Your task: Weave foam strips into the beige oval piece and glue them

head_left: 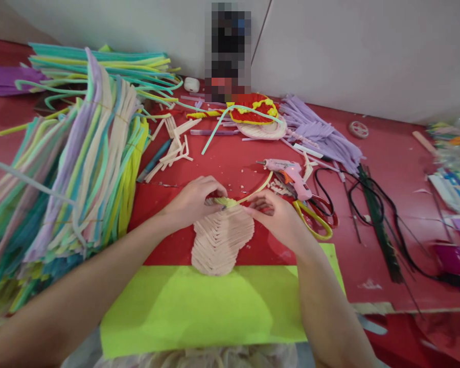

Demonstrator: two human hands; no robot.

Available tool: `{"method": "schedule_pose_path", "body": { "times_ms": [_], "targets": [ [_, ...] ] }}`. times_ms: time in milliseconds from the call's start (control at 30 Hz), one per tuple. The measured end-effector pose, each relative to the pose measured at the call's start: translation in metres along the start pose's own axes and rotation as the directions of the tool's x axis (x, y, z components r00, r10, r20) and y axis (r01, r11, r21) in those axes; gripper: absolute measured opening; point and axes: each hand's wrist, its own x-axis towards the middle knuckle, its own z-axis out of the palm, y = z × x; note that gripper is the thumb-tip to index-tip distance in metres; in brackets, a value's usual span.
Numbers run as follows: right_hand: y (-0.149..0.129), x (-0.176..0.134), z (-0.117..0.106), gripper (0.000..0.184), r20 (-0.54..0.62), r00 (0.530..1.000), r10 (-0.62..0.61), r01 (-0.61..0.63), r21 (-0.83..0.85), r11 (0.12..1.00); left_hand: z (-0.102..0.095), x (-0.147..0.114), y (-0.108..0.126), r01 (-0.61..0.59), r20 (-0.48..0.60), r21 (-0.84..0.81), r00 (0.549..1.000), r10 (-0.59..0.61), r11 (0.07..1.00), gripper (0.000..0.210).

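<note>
A beige petal-like piece (220, 240) of pipe cleaners laid side by side in a V pattern lies before me, its lower end over a lime-green sheet (199, 312). At its far end is a small patch of pale yellow pipe cleaner. My left hand (197, 202) is closed on that far edge, fingertips pinched at the yellow part. From there a loose yellow pipe cleaner (266, 184) runs up and to the right. My right hand (274, 212) pinches near its base, thumb by the beige edge. The exact grip of the fingertips is partly hidden.
A pink glue gun (291, 174) and yellow-handled scissors (318, 225) lie right of my hands. Bundled pipe cleaners (95, 153) pile up on the left. Purple pipe cleaners (322, 128) lie behind, near a red-and-yellow piece (249, 110). A black cable (396, 220) winds across the right.
</note>
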Motion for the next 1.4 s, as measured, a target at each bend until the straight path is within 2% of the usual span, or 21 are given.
{"method": "schedule_pose_path", "body": {
  "times_ms": [233, 400, 533, 600, 700, 767, 833, 1000, 1133, 1267, 1333, 1400],
  "targets": [
    [0.002, -0.001, 0.003, 0.035, -0.009, 0.997, 0.073, -0.071, 0.142, 0.987, 0.001, -0.001, -0.004, -0.046, 0.009, -0.005, 0.999, 0.046, 0.999, 0.019],
    [0.003, 0.000, 0.005, 0.037, 0.087, 0.992, 0.088, -0.104, 0.209, 0.972, 0.000, -0.001, -0.004, -0.039, 0.036, 0.011, 0.999, 0.039, 0.999, 0.021],
    [0.004, -0.001, 0.006, 0.049, 0.137, 0.989, 0.055, -0.086, 0.239, 0.967, -0.001, -0.002, -0.002, -0.027, 0.050, 0.010, 0.998, 0.026, 1.000, 0.019],
    [0.003, 0.000, 0.006, 0.052, 0.133, 0.990, 0.044, -0.078, 0.263, 0.962, -0.002, -0.002, -0.001, -0.012, 0.036, -0.049, 0.999, 0.014, 0.999, 0.020],
    [0.000, 0.002, 0.004, 0.053, 0.074, 0.997, 0.011, -0.034, 0.320, 0.947, -0.003, -0.001, 0.003, 0.041, -0.037, -0.275, 0.998, -0.054, 0.961, 0.022],
    [-0.003, 0.004, 0.003, 0.058, 0.018, 0.999, -0.029, 0.021, 0.349, 0.937, -0.005, -0.001, 0.005, 0.069, -0.081, -0.474, 0.989, -0.122, 0.878, 0.028],
    [-0.005, 0.005, 0.002, 0.065, -0.053, 0.997, -0.060, 0.074, 0.340, 0.937, -0.006, -0.001, 0.006, 0.105, -0.094, -0.589, 0.976, -0.197, 0.802, 0.035],
    [-0.007, 0.007, 0.004, 0.075, -0.194, 0.973, -0.123, 0.171, 0.250, 0.953, -0.005, -0.003, 0.003, 0.244, -0.032, -0.602, 0.944, -0.328, 0.761, 0.043],
    [-0.010, 0.006, 0.008, 0.077, -0.261, 0.952, -0.162, 0.206, 0.154, 0.966, -0.003, -0.003, 0.005, 0.284, 0.006, -0.690, 0.922, -0.388, 0.665, 0.035],
    [-0.015, 0.000, 0.015, 0.067, -0.347, 0.916, -0.202, 0.257, 0.120, 0.959, -0.001, -0.004, 0.007, 0.279, -0.007, -0.764, 0.898, -0.440, 0.581, 0.029],
    [-0.016, -0.001, 0.018, 0.056, -0.410, 0.884, -0.224, 0.309, 0.154, 0.939, 0.000, -0.004, 0.006, 0.253, -0.041, -0.794, 0.886, -0.463, 0.553, 0.030],
    [-0.014, 0.000, 0.020, 0.044, -0.450, 0.873, -0.186, 0.310, 0.217, 0.926, 0.002, -0.004, 0.004, 0.220, -0.081, -0.813, 0.874, -0.480, 0.538, 0.031]
  ]
}}
